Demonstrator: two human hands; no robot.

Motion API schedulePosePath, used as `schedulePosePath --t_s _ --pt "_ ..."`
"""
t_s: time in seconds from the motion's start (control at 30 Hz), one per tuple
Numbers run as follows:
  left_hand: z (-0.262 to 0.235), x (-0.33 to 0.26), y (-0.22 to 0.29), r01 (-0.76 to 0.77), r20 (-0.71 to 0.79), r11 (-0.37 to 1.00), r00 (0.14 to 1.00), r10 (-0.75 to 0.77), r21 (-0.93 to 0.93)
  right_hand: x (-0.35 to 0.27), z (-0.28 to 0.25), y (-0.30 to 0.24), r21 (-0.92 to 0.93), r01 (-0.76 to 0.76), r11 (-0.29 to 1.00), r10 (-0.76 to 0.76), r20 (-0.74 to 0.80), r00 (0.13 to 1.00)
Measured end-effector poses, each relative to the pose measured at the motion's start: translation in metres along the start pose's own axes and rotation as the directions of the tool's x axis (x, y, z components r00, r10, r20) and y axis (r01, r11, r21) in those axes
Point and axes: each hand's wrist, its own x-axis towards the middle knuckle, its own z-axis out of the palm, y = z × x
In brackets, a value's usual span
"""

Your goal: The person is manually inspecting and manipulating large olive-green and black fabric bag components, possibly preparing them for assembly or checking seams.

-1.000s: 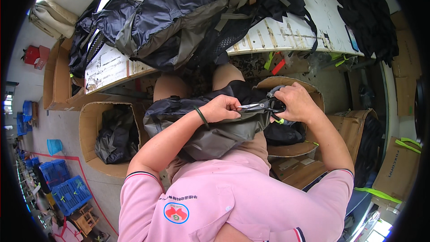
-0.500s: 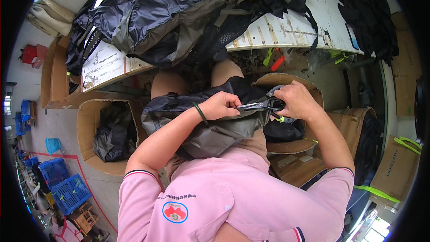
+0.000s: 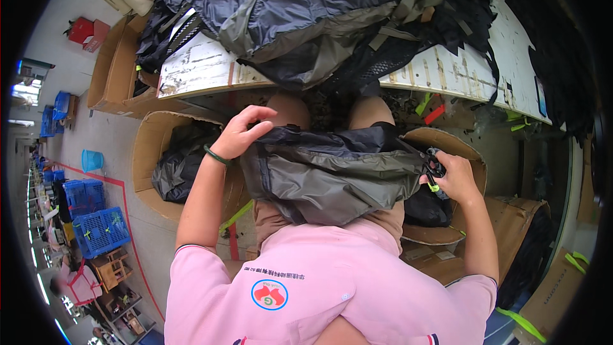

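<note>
Across my lap lies a sewn piece of thin grey-green and black fabric (image 3: 332,176), loosely wrinkled, with a seam running along its upper part. My left hand (image 3: 242,133) is at its upper left corner, thumb and fingers apart with nothing between them. At the right end of the fabric, my right hand (image 3: 456,176) grips a pair of dark-handled scissors (image 3: 434,161). The blades point up and left against dark fabric, so I cannot tell whether they are parted. A bit of bright yellow-green shows just below the handles.
A heap of black and grey-green fabric (image 3: 306,16) covers much of the white worn table (image 3: 198,67) ahead. Open cardboard boxes (image 3: 145,153) with dark fabric stand on both sides of my lap. Blue crates (image 3: 101,233) and a light-blue bin (image 3: 92,160) sit at the left.
My left hand has left the scissor tips, moved to the fabric's left corner and opened. My right hand and the scissors have moved away from it, lower. The fabric lies more spread out.
</note>
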Motion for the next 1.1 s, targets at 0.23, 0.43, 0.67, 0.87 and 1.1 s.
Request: schedulePosePath --t_s 0.23,0.43,0.67,0.87,1.1 --pt "-0.007 -0.054 -0.05 0.191 0.103 0.943 0.98 -0.169 -0.273 0.062 0.029 -0.077 0.066 0.339 0.938 -0.337 -0.04 0.941" --pt "0.015 -0.058 -0.032 0.108 -0.01 0.856 0.991 -0.131 -0.506 0.102 0.053 -0.148 -0.092 0.528 0.844 -0.536 -0.115 0.837" --pt "0.021 -0.06 -0.018 0.124 0.019 0.773 0.99 -0.143 -0.622 0.116 0.054 -0.174 -0.125 0.544 0.83 -0.554 -0.073 0.829" --pt "0.02 -0.057 -0.01 0.178 0.078 0.774 0.983 -0.165 -0.608 0.123 0.045 -0.172 -0.168 0.576 0.8 -0.59 -0.049 0.806" --pt "0.021 -0.055 -0.001 0.174 0.098 0.812 0.985 -0.144 -0.557 0.124 0.043 -0.174 -0.138 0.625 0.769 -0.636 -0.053 0.77"
